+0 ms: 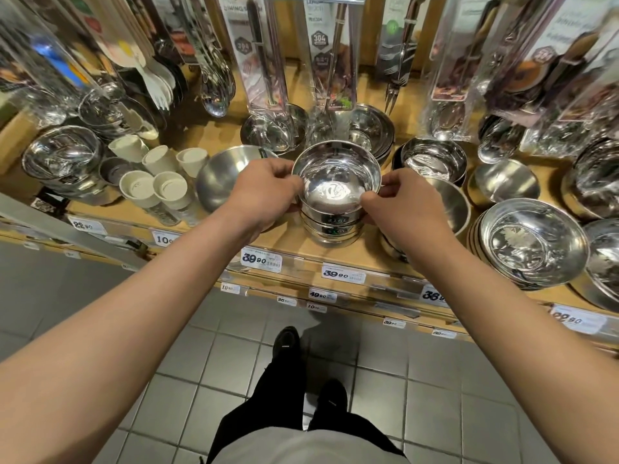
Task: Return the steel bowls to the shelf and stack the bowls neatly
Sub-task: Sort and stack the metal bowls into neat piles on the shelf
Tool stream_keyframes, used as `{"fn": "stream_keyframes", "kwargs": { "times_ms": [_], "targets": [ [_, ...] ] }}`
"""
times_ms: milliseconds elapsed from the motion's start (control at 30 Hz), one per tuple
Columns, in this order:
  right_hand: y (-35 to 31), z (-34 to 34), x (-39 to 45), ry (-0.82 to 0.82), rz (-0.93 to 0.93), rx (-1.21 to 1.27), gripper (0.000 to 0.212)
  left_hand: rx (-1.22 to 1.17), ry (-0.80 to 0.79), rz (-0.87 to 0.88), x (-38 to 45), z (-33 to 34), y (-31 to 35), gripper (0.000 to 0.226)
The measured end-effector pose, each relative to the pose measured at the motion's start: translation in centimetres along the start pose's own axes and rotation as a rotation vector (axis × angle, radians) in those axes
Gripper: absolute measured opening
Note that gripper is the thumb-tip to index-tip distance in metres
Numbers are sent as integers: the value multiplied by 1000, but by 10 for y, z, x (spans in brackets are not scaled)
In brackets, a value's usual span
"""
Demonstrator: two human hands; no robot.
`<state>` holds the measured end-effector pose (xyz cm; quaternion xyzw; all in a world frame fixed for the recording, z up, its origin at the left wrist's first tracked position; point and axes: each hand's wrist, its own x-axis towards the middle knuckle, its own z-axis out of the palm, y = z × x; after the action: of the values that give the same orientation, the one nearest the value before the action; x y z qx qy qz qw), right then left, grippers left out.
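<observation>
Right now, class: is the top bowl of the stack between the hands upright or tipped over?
Upright. The top steel bowl shows its shiny empty inside, mouth up, nested on the bowls below, with the left hand and right hand gripping its rim.
</observation>
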<state>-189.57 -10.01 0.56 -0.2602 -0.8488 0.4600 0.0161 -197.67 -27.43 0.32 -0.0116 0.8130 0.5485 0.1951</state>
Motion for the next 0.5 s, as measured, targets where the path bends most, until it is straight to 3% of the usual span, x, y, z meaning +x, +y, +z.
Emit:
{"fn": "stream_keyframes", "kwargs": {
  "times_ms": [267,367,500],
  "targets": [
    [4,2,1,-19,47,20,18,-23,-18,9,5,0,-3,25],
    [2,-2,5,-33,76,-6,22,-31,-19,-76,8,2,-6,14],
    [-6,-5,13,-112,62,-108,36,-143,-59,-200,8,6,-5,23]
  ]
}}
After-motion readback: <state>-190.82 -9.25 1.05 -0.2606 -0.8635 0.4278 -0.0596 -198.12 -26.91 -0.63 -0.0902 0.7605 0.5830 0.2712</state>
